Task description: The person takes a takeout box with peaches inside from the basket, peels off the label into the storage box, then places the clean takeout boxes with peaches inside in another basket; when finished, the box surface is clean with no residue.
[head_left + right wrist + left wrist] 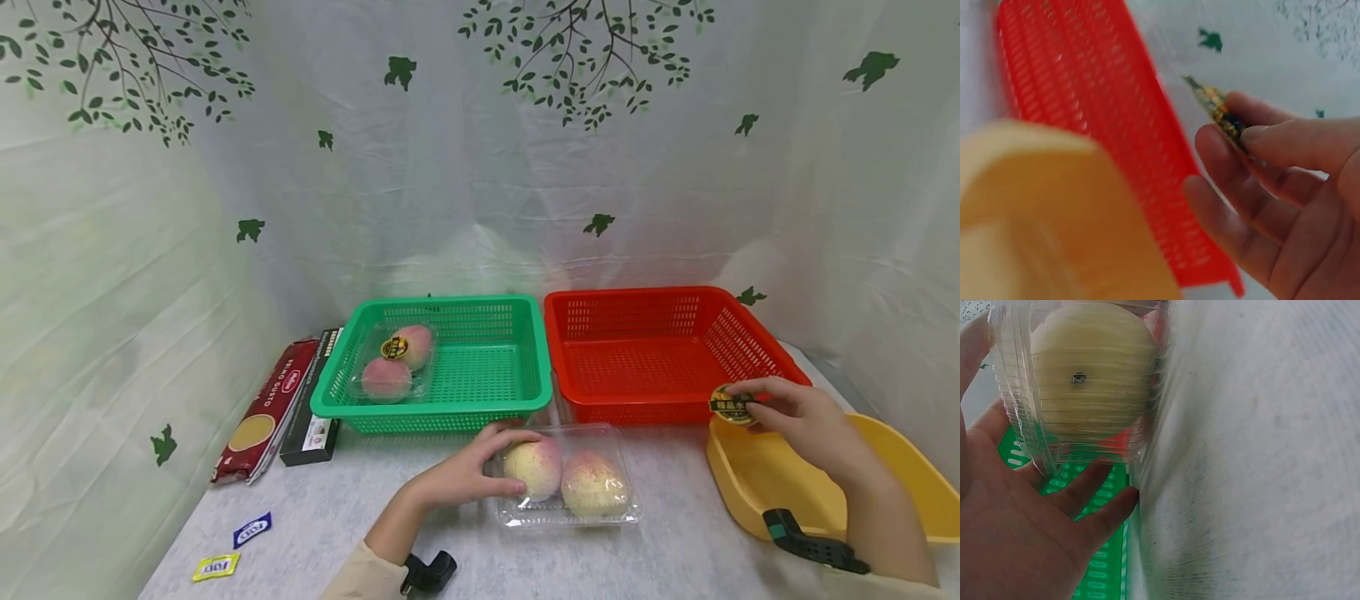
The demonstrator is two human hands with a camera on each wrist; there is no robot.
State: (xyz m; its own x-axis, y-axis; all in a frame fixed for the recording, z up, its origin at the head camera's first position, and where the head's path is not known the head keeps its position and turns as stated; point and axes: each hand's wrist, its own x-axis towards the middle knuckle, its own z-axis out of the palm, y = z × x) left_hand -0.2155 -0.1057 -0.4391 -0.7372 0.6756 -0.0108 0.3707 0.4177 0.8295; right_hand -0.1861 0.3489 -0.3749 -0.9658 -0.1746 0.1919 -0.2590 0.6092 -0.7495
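On the table in front of me lies a clear plastic clamshell box (566, 518) with two pink-and-yellow peaches (596, 483) side by side inside. My left hand (474, 469) holds the box by its left side, the thumb over the lid at the front and the fingers behind. Its wrist view shows one peach (1094, 375) through the ribbed plastic wall. Over the near rim of the yellow bin, my right hand (806, 421) pinches a round black-and-gold sticker (729, 404) between thumb and fingertips. From the right wrist, that sticker (1219, 112) appears nearly edge-on.
A green basket (450, 412) at the back holds another boxed pair of peaches (386, 379) bearing a similar sticker. Beside it stands a red basket (637, 367), with the yellow bin (780, 483) at right. A red package (273, 408), black box (311, 429) and two small packets (252, 530) lie left.
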